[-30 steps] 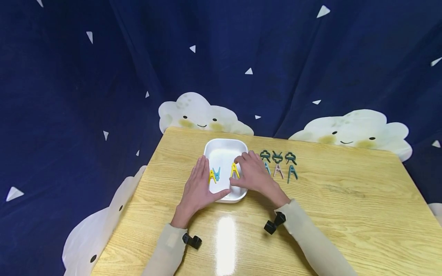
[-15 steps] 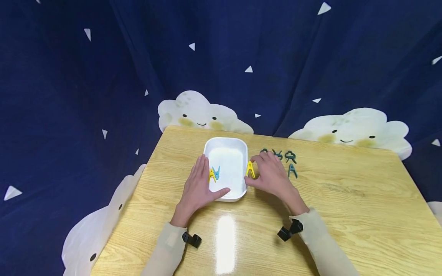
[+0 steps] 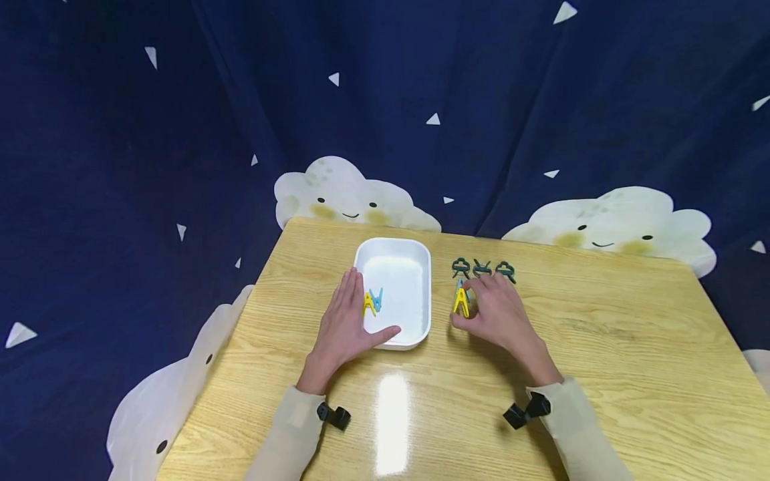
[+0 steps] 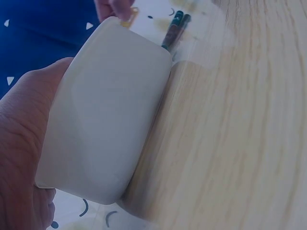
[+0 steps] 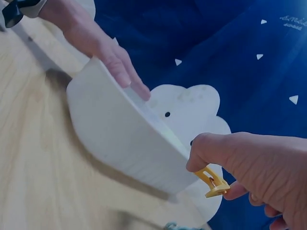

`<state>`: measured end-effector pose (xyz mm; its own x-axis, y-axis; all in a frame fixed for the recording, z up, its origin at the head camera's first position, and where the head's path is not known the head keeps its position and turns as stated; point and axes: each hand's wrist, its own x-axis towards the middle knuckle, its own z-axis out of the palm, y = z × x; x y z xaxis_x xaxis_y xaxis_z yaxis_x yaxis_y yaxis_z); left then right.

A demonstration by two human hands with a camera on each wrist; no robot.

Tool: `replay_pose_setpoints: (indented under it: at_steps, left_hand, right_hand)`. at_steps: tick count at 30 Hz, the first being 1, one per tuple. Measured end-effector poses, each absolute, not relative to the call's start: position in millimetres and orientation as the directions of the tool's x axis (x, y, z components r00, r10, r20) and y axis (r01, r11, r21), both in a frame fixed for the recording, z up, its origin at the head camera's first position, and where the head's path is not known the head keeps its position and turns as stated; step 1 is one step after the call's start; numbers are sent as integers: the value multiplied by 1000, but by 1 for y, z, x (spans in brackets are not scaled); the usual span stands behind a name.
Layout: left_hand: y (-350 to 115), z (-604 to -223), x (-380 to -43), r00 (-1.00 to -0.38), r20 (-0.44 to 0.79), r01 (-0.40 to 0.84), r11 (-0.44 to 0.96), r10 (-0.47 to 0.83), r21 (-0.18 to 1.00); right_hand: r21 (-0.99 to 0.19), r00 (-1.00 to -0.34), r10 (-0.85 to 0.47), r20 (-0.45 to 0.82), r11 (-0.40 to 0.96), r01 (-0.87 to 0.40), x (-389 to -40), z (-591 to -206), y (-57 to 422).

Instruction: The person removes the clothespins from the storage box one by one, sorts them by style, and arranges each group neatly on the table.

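Note:
In the head view my left hand (image 3: 345, 327) rests along the left side of a white tray (image 3: 400, 280), its fingers straight and its thumb over the front rim. Inside the tray by that hand lie a yellow clothespin (image 3: 368, 304), partly covered by the fingers, and a light-blue clothespin (image 3: 377, 300). To the right of the tray, my right hand (image 3: 499, 312) pinches another yellow clothespin (image 3: 461, 304) between thumb and fingers; the right wrist view shows this yellow clothespin (image 5: 214, 184) too. Just behind it a blue clothespin (image 3: 460, 285) partly shows on the table.
Beyond the right hand is a row of three dark green clips, a left one (image 3: 461, 267), a middle one (image 3: 482, 268) and a right one (image 3: 505, 270). The wooden table (image 3: 601, 334) ends at a dark blue curtain (image 3: 385, 100) with cloud shapes.
My right hand has carried the yellow clothespin from over the tray rightward, past the rim, to above the table. It now covers the pink and teal clothespins seen earlier. The left hand has stayed put.

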<state>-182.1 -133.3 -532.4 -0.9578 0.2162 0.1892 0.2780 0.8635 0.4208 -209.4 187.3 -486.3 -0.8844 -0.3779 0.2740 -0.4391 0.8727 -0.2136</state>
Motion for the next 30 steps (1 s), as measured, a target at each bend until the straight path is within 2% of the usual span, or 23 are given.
replay_pose_setpoints:
  at_steps: [11, 30]
  left_hand:
    - [-133, -531, -181, -964, 167, 261, 862, 208, 435]
    - [-133, -530, -182, -963, 167, 265, 863, 213, 430]
  right_hand:
    - [-204, -909, -377, 175, 890, -408, -208, -515, 199]
    - [-224, -919, -371, 133, 892, -392, -209, -533, 204]
